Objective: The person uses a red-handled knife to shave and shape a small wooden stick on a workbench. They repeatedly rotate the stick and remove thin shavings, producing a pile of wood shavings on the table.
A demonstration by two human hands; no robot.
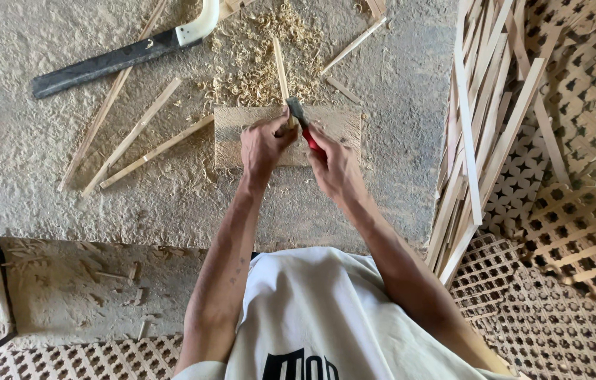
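My left hand (264, 144) grips a thin bamboo stick (280, 67) that points away from me, its near end resting on a flat wooden board (340, 123) on the concrete floor. My right hand (333, 169) holds a small knife with a red handle (312, 139); its dark blade (296, 110) lies against the stick just beyond my left fingers. The two hands are close together over the board. A heap of pale wood shavings (259, 60) lies just past the board.
A large machete (125, 56) with a dark blade and white handle lies at the upper left. Several split bamboo strips (132, 134) lie left of the board. A bundle of long strips (484, 134) leans at the right over a woven lattice panel (572, 211).
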